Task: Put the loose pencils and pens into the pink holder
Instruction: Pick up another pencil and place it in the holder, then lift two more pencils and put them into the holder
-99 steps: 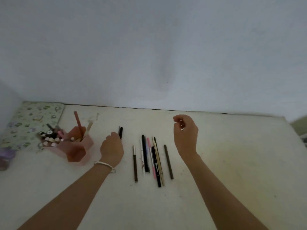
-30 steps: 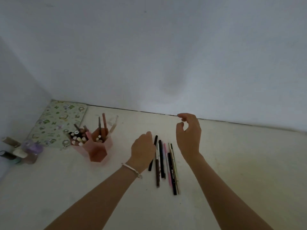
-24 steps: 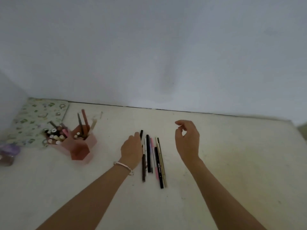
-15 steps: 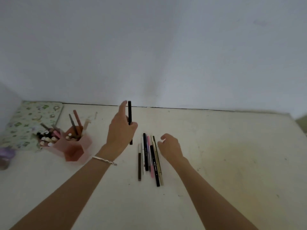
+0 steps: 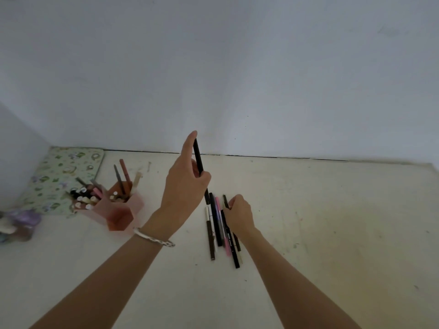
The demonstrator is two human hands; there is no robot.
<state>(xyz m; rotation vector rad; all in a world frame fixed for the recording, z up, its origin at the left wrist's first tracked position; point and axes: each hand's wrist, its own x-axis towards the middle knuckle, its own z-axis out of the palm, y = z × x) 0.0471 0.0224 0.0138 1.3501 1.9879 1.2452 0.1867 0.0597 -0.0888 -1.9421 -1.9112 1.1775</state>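
One head-worn wide-angle view looks forward and down from above the desk (image 5: 308, 222), close over both forearms, facing the wall (image 5: 237, 67) that fills the upper half; the desk's far edge crosses mid-frame.

Left hand (image 5: 184, 186) raised black pen (image 5: 199, 160); right hand (image 5: 238, 213) lowered.

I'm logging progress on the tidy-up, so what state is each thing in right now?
left hand: raised, pinching the black pen
black pen: lifted off the table, near upright
right hand: down on the loose pens, grip unclear
loose pens: lying side by side on the table
pink holder: upright, partly filled
patterned pad: flat, closed
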